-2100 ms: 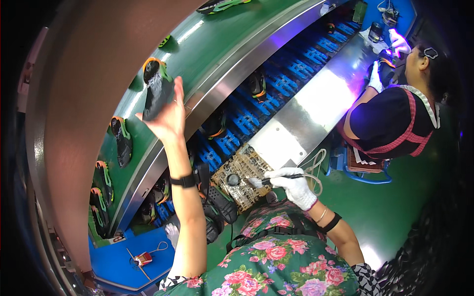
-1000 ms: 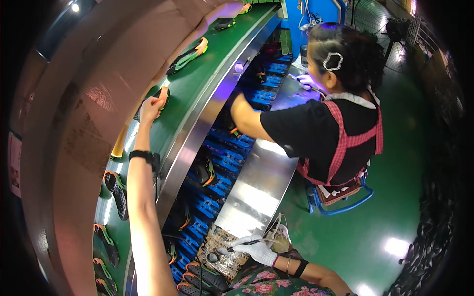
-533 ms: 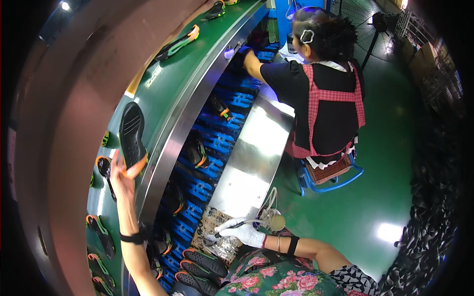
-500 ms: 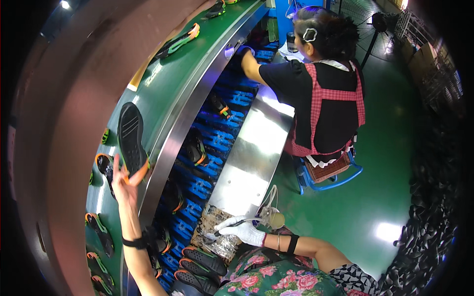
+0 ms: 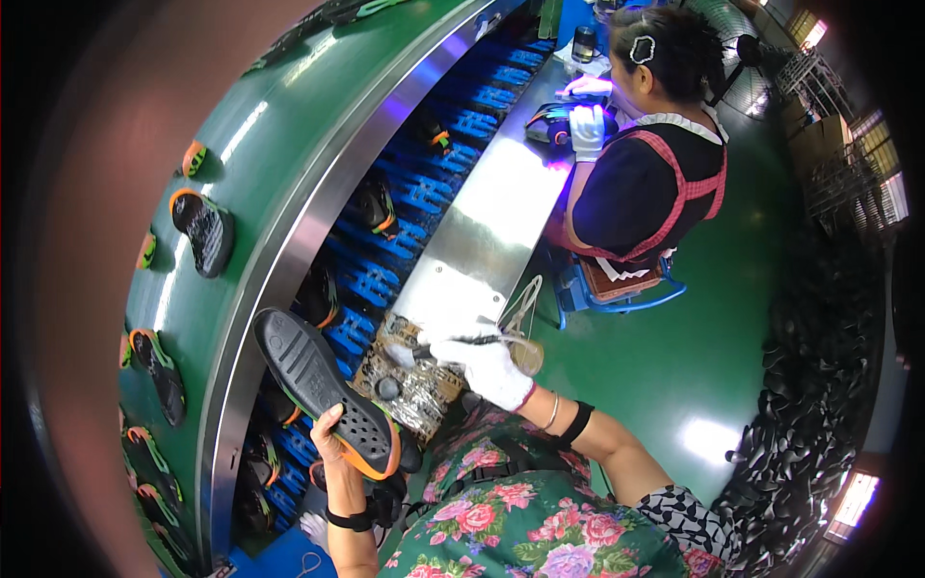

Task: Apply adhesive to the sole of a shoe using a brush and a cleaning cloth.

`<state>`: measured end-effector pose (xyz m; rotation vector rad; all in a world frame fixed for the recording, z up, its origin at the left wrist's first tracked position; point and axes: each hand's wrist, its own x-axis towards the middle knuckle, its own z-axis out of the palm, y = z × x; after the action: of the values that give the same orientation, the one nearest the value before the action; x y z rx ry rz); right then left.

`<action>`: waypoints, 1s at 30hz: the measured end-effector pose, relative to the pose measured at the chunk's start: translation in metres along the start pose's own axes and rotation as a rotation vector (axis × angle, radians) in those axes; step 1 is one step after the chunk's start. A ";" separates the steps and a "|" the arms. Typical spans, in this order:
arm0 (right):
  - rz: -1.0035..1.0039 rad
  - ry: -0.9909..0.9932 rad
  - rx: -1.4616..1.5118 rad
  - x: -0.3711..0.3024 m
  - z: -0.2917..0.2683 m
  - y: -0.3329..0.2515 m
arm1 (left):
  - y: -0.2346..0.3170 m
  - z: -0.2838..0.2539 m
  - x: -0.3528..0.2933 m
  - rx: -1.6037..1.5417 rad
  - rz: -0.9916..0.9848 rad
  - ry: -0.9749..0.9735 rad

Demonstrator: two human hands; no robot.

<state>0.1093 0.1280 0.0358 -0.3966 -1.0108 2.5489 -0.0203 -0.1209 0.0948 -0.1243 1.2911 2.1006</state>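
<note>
In the head view, the left hand (image 5: 334,445) pinches a black-and-orange sole (image 5: 318,376) by its edge, left of the small cup (image 5: 387,387); the gloved right hand (image 5: 491,368) is closed round a brush (image 5: 422,353), bristles near the cup; a firm edge hold and light brush grip seem best

Orange and florals against green

The long rubber shoe sole (image 5: 323,376) was black, edged in orange at one end. The knitted right-hand glove (image 5: 489,371) was white. Pink and lilac flowers patterned the dark green fabric garment (image 5: 540,515); its printed sleeve (image 5: 689,520) was black and white. The flat conveyor belt (image 5: 258,188) was green.
</note>
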 end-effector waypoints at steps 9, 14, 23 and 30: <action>-0.534 -0.271 -0.761 -0.023 0.074 -0.060 | -0.055 -0.005 -0.016 -0.037 -0.035 -0.130; -0.465 -0.245 -0.407 -0.022 0.095 -0.065 | -0.064 0.009 -0.005 -0.450 -0.050 -0.186; -0.717 -0.356 -0.783 -0.024 0.090 -0.082 | -0.067 0.055 -0.003 -0.651 -0.046 -0.359; -0.825 -0.436 -0.915 -0.008 0.092 -0.090 | -0.052 0.095 -0.012 -0.802 -0.011 -0.573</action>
<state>0.1016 0.1301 0.1646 0.3374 -1.9614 1.3477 0.0423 -0.0328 0.1086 0.1245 0.0875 2.2859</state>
